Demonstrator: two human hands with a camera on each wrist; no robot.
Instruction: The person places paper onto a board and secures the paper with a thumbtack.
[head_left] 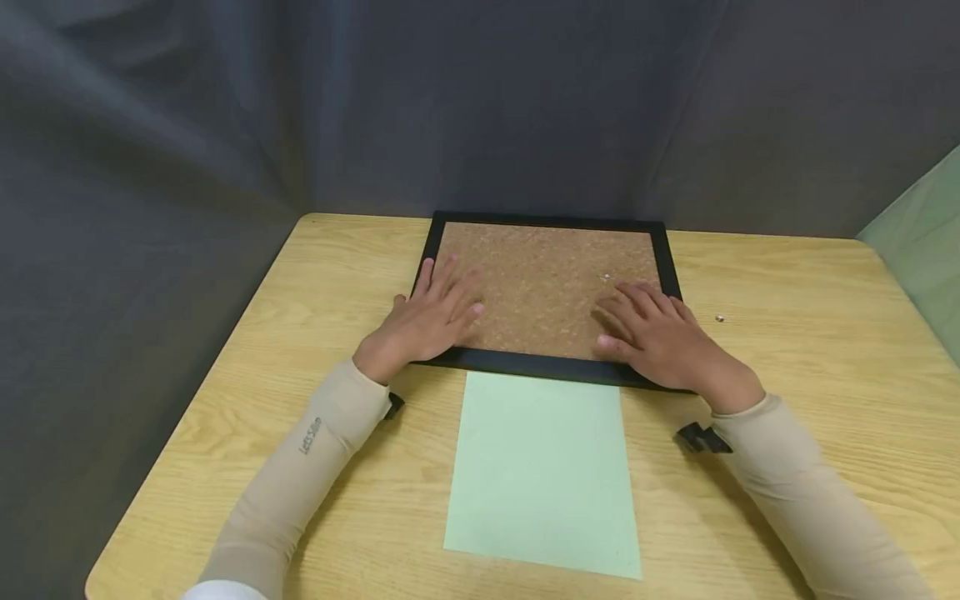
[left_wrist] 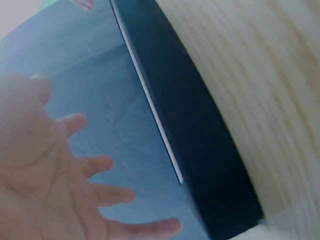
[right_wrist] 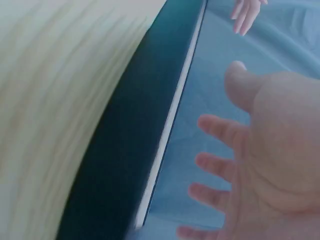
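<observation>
A cork board (head_left: pixel 543 287) in a black frame (head_left: pixel 534 365) lies flat on the wooden table (head_left: pixel 810 350). My left hand (head_left: pixel 427 321) rests flat on its near left corner, fingers spread. My right hand (head_left: pixel 654 333) lies flat on the near right corner, fingers straight. The left wrist view shows my left hand (left_wrist: pixel 55 185) spread beside the dark frame edge (left_wrist: pixel 190 130). In the right wrist view my right hand (right_wrist: pixel 260 165) is spread by the frame edge (right_wrist: pixel 135 150). A light green paper sheet (head_left: pixel 543 471) lies just in front of the board.
One small pushpin (head_left: pixel 604 278) sits on the cork near my right hand, another (head_left: pixel 720 317) on the table right of the frame. Dark grey curtains (head_left: pixel 480 100) close in the table's back and left sides.
</observation>
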